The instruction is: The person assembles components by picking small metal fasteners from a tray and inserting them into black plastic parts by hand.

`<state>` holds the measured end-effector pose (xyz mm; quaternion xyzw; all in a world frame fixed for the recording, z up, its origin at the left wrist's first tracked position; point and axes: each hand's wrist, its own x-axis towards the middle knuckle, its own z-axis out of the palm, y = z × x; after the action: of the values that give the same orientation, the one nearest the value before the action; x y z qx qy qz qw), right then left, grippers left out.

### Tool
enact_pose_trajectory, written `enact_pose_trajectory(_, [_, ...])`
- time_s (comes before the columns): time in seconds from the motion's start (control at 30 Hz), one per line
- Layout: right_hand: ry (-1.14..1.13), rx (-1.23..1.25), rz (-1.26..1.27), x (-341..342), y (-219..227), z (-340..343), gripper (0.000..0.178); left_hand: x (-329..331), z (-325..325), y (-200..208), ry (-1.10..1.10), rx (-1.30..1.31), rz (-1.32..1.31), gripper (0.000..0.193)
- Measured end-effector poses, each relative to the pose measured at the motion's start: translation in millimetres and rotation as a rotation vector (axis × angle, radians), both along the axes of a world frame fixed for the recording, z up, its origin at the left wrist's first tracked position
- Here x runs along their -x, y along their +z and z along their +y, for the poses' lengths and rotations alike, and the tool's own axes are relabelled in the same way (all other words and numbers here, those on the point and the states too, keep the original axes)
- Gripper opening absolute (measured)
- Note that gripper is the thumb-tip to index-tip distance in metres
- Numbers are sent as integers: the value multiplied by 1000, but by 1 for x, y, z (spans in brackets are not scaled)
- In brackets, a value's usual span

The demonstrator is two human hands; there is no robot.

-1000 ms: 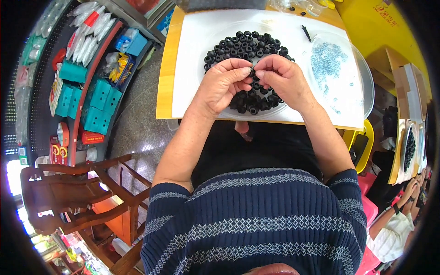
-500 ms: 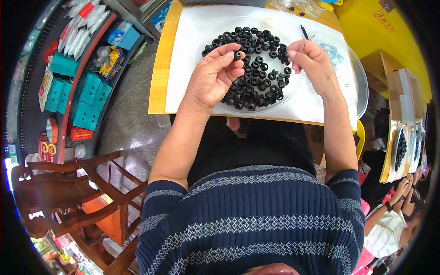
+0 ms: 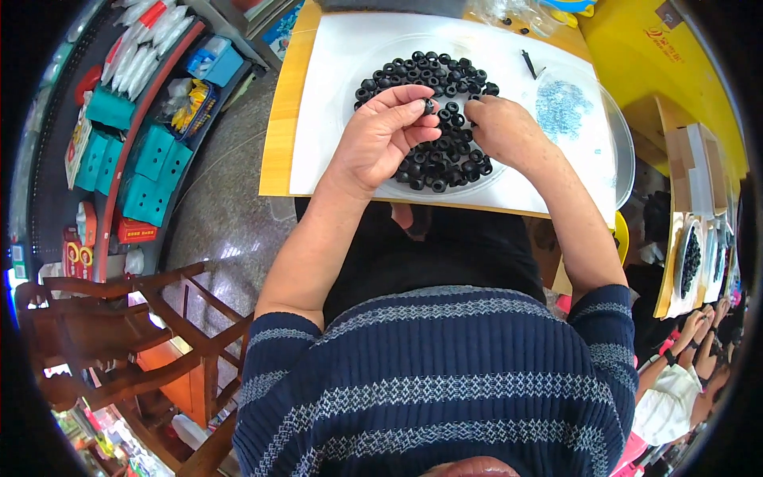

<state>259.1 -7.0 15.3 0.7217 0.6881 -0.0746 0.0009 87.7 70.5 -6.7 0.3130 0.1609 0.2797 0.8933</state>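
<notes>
My left hand point(image 3: 380, 141) is closed in a pinch on a small black ring point(image 3: 429, 106), held above the left part of a pile. That pile of black rings point(image 3: 441, 163) lies in a clear round tray point(image 3: 350, 107) on white paper. My right hand point(image 3: 509, 131) is over the pile's right side, its fingers bent down together among the rings. Its fingertips are mostly hidden, so I cannot see what they grip. Right of that hand, many tiny clear-blue pieces point(image 3: 563, 111) lie in a second clear tray point(image 3: 624, 147). A thin black tool point(image 3: 528, 63) lies beyond.
The wooden table point(image 3: 278, 151) carries a dark box point(image 3: 389, 6) and plastic bags point(image 3: 517, 12) at its far edge. A shelf with teal bins point(image 3: 147, 203) stands left, above a wooden chair point(image 3: 199, 334). At the far right, another person's hands point(image 3: 699, 326) are by another table.
My right hand has moved left and slightly down, from the pile's right edge onto the rings. My left hand has shifted slightly right with its ring.
</notes>
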Motion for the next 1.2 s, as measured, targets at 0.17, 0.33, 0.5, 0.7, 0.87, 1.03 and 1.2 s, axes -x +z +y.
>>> enact_pose_trajectory(0.17, [-157, -214, 448, -3, 0, -7, 16, 0, -1, 1, -28, -19, 44, 17])
enact_pose_trajectory(0.33, [-244, -251, 1335, 6, 7, -10, 11, -1, -2, -1, -38, -46, 110, 17])
enact_pose_trajectory(0.5, [-232, -224, 1368, 12, 4, -8, 12, -5, -6, -3, -21, -108, 168, 18])
enact_pose_trajectory(0.7, [-249, -165, 1386, 13, -4, -7, 14, -7, -5, -1, -24, -180, 182, 18])
enact_pose_trajectory(0.87, [-295, -127, 1428, 8, -7, -7, 14, -9, -7, 1, 0, -221, 228, 18])
enact_pose_trajectory(1.03, [-292, -114, 1374, 7, -6, -8, 14, -9, -8, 1, 3, -246, 258, 17])
enact_pose_trajectory(1.2, [-276, -90, 1302, 4, -5, -9, 17, -10, -9, 2, -14, -275, 318, 17])
